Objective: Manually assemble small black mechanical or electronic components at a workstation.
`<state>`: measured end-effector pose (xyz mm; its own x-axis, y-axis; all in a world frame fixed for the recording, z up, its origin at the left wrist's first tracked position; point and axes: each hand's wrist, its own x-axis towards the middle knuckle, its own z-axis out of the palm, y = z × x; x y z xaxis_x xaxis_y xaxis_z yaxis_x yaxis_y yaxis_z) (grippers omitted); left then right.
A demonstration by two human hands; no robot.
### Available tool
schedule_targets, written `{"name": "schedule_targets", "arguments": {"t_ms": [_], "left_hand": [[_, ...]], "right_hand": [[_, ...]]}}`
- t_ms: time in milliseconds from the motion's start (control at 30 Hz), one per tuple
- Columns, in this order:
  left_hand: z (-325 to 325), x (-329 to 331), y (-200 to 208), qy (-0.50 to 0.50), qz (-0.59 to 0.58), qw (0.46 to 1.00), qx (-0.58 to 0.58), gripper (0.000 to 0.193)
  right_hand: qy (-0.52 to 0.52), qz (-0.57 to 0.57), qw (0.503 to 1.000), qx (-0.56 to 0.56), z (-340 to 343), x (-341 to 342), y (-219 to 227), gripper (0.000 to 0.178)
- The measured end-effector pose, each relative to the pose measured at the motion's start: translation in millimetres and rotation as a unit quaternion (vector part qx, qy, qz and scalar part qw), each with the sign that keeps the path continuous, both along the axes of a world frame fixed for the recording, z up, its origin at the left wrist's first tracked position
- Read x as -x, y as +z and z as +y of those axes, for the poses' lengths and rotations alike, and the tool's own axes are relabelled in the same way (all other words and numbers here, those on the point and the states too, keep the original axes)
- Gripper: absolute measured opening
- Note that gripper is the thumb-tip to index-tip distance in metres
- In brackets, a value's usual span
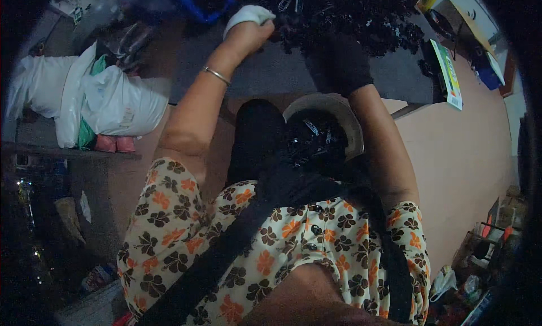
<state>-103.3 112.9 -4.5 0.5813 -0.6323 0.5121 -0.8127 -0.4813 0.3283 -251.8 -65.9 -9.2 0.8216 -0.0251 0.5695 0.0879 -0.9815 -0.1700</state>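
- Dim workroom; dark grey worktable (271, 72) ahead, pinkish floor (463, 156) to the right.
- Heap of small black parts (350, 15) at the table's far side, within reach of both arms.
- Left hand (251, 32): closed around a white cloth (248, 13), set against the heap's left edge.
- Right hand (339, 63): in a black glove, resting at the heap's near edge; fingers lost against the dark parts, grip cannot be told.
- Round pale-rimmed bowl (350, 120) between the forearms, below the table edge, partly filled with the same black parts; likely kept close for collecting.
- White plastic bags (101, 100) on a shelf, left.
- Green-and-white box (449, 74) at the table's right edge.
- Blue frame (197, 9) behind the cloth.
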Motion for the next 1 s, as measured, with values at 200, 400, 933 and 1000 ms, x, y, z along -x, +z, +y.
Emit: {"name": "schedule_targets", "arguments": {"t_ms": [200,400,933,1000], "left_hand": [[21.7,14.9,-3.8,-0.129,0.436,0.851,0.262,0.023],[22.7,72.7,12.8,-0.221,0.502,0.787,0.282,0.024],[16.1,123.6,31.9,-0.165,0.399,0.858,0.280,0.021],[17.5,123.6,27.8,-0.164,0.413,0.850,0.284,0.021]], "right_hand": [[0.078,-0.043,0.994,-0.068,12.9,19.3,3.8,0.030],[0.151,-0.121,0.971,-0.139,25.5,33.4,6.6,0.020],[0.115,-0.188,0.975,-0.016,30.2,60.9,23.3,0.013],[0.104,-0.167,0.975,-0.102,33.6,63.4,19.1,0.013]]}}
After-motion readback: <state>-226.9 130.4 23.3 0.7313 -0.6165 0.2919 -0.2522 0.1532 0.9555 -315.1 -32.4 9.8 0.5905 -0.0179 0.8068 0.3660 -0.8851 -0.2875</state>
